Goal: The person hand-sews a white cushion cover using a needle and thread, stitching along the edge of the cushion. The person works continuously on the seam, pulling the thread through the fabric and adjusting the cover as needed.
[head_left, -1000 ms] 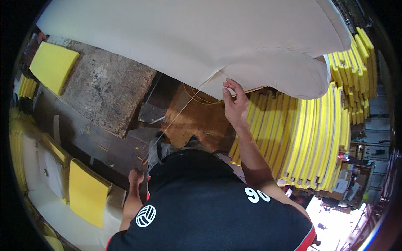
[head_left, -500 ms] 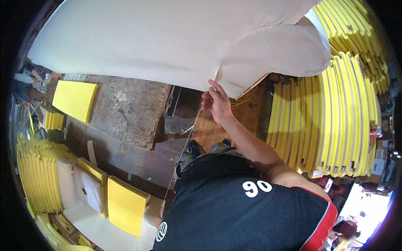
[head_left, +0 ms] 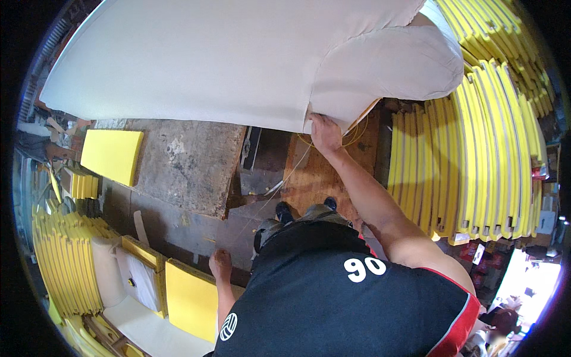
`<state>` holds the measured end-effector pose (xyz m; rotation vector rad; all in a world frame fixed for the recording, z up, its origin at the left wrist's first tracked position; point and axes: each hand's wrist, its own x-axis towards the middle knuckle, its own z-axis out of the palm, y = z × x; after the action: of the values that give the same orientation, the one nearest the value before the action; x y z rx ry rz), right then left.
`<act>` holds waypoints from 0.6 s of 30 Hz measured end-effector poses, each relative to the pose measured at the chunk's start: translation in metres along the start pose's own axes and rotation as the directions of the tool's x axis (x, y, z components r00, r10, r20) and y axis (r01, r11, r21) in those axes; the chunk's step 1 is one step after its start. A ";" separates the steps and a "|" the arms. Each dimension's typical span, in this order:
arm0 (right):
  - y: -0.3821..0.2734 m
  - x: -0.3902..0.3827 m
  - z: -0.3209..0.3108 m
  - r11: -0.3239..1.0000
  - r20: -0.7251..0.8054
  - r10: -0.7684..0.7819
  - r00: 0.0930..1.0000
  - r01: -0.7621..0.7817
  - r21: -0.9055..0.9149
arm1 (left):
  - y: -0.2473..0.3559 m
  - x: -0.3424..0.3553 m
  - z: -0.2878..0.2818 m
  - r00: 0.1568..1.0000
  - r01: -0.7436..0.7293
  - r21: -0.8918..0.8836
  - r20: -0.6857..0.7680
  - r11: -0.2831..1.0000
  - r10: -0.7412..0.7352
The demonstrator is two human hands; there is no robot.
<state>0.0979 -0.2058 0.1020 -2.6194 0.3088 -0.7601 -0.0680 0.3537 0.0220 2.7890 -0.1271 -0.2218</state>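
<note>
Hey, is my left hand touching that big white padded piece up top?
Apart. The head view shows your left hand well below the white padded piece, with floor and wooden board visible between them.

Yellow panels (head_left: pixel 489 160) block the right; thread (head_left: pixel 292 172) crosses the gap beside the worn board (head_left: pixel 178 169).

Yellow panels (head_left: pixel 470 160) stand at right — a stained wooden board (head_left: pixel 184 166) at left.

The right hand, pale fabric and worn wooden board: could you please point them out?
Right hand (head_left: pixel 326 134), head view: its back.
Pale fabric (head_left: pixel 220 62), head view: broad panel's middle.
Worn wooden board (head_left: pixel 185 169), head view: bare upper surface.
</note>
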 end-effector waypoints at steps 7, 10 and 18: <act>-0.009 -0.016 0.010 0.984 0.070 0.159 0.985 -0.164 0.076 | 0.115 0.088 -0.059 0.984 -0.169 -0.204 0.012 0.964 0.175; -0.005 -0.051 0.009 0.948 0.006 0.220 0.976 -0.215 0.235 | 0.147 0.112 -0.068 0.922 -0.367 -0.228 0.041 0.902 0.386; -0.107 -0.095 -0.076 0.849 0.365 0.111 0.924 -0.279 0.450 | 0.252 0.148 -0.115 0.674 -0.551 -0.467 0.239 0.691 0.699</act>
<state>-0.0122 -0.1036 0.1622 -2.1286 0.2427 -0.2715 0.0819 0.1383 0.1944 2.1203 -1.0435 -0.5671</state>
